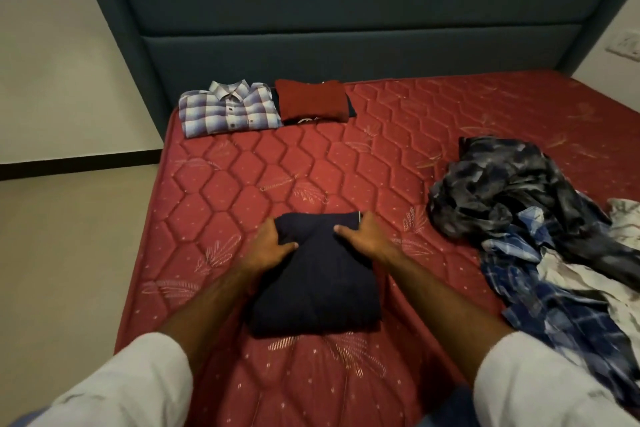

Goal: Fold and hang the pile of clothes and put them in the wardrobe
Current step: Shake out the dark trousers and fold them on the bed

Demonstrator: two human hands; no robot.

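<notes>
navy garment (317, 284) folded on the mattress (398, 156), both hands at its far end.
left hand (273, 241) and right hand (363, 236) each grip a far corner, fingers curled around the cloth, likely to lift it flat toward the folded shirts (230, 111).

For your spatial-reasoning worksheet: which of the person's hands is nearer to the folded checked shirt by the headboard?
Left. The left hand grips the navy garment, on the side of the checked shirt; the right hand grips its opposite side, farther off.
</notes>
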